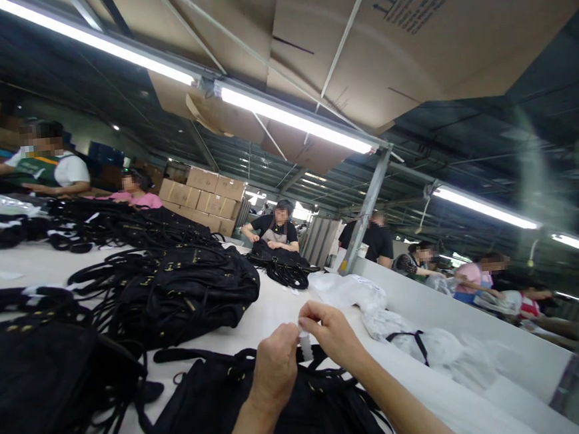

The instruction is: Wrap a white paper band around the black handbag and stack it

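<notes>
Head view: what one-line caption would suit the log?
Left hand and right hand pinch a white strip over a black bag on a white worktable, beside other black bags.

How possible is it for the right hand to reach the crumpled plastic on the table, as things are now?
Probably yes: the crumpled plastic lies beside the right hand, with nothing visible between them. However, its fingers seem occupied with a small white strip.

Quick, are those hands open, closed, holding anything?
Left hand: closed, seemingly pinching the white strip, grip partly hidden.
Right hand: closed, pinching the strip's top.
</notes>
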Demonstrator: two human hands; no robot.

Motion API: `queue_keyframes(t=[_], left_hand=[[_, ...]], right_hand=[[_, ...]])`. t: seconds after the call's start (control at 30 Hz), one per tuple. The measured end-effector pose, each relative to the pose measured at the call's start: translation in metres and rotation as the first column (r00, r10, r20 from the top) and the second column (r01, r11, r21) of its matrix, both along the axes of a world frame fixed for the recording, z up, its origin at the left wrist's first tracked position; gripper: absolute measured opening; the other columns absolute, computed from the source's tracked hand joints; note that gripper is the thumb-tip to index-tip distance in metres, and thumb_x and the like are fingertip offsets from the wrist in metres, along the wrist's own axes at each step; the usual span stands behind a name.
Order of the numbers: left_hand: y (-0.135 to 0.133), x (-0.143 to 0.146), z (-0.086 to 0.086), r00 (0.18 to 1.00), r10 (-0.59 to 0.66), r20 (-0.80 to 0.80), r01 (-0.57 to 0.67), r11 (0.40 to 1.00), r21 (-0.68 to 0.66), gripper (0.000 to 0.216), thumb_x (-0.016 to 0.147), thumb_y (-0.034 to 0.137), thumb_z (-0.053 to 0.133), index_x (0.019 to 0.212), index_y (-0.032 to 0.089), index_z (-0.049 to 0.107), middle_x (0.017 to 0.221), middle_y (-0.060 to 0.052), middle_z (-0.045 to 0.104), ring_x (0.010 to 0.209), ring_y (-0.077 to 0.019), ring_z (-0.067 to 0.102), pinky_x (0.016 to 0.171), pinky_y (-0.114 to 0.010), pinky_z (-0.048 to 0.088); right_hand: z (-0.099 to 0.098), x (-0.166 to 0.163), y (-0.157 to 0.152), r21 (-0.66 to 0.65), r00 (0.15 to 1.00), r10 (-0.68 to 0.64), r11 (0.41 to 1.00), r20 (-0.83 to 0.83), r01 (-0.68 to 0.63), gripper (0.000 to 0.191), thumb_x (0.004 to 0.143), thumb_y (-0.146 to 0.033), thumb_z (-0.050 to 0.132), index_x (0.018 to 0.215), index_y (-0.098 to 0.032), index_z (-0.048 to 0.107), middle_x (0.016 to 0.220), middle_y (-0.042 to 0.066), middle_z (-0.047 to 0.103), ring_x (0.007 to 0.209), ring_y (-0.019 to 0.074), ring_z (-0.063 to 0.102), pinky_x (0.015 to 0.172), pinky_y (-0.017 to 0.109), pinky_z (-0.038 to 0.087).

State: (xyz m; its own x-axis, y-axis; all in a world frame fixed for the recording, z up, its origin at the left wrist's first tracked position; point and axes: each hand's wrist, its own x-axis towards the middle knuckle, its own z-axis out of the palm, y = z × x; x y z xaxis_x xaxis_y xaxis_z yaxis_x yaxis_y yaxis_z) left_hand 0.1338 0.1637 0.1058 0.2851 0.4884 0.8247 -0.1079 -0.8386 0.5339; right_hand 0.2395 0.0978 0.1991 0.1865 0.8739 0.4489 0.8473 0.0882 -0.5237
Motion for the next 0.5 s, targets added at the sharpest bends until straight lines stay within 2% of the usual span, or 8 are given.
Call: queue_keyframes(t=[0.17,0.27,0.37,0.5], left_hand=[[-0.003,0.002,0.001,0.998,-0.015,-0.059,0.016,1.0,0.026,0.026,0.093,0.016,0.033,0.07,0.022,0.042,0.064,0.002,0.05,0.056,-0.0134,0.046,0.055,-0.026,0.029],[-0.007,0.0,0.006,0.999,-0.002,-0.051,0.003,1.0,0.014,0.025,0.094,0.017,0.033,0.071,0.022,0.042,0.067,0.001,0.05,0.06,-0.0144,0.047,0.057,-0.026,0.03],[-0.009,-0.003,0.013,0.997,-0.059,0.044,0.063,0.992,-0.11,0.018,0.094,0.02,0.035,0.079,0.022,0.045,0.081,-0.001,0.054,0.072,-0.0157,0.052,0.066,-0.026,0.037],[-0.008,-0.006,0.017,0.971,-0.203,0.123,0.231,0.93,-0.287,0.007,0.088,0.018,0.039,0.087,0.022,0.045,0.073,0.004,0.05,0.063,-0.0139,0.049,0.061,-0.025,0.037]], right_hand=[[-0.008,-0.003,-0.006,0.12,0.999,-0.019,0.993,0.026,0.016,0.012,0.076,-0.027,0.051,0.067,-0.02,0.056,0.067,-0.001,0.057,0.07,0.0168,0.051,0.068,0.029,0.035],[-0.007,-0.003,-0.007,0.174,0.998,0.014,0.985,-0.059,-0.003,0.017,0.081,-0.033,0.052,0.069,-0.021,0.055,0.067,-0.002,0.054,0.068,0.0159,0.048,0.067,0.028,0.036],[-0.004,0.0,-0.006,0.144,0.987,0.042,0.989,-0.156,-0.019,0.021,0.081,-0.038,0.052,0.07,-0.021,0.053,0.065,-0.004,0.048,0.065,0.0147,0.044,0.063,0.027,0.035],[-0.001,0.002,-0.004,0.11,0.995,0.046,0.993,-0.089,-0.036,0.019,0.082,-0.035,0.053,0.07,-0.02,0.053,0.063,-0.005,0.047,0.065,0.0138,0.043,0.063,0.026,0.033]])
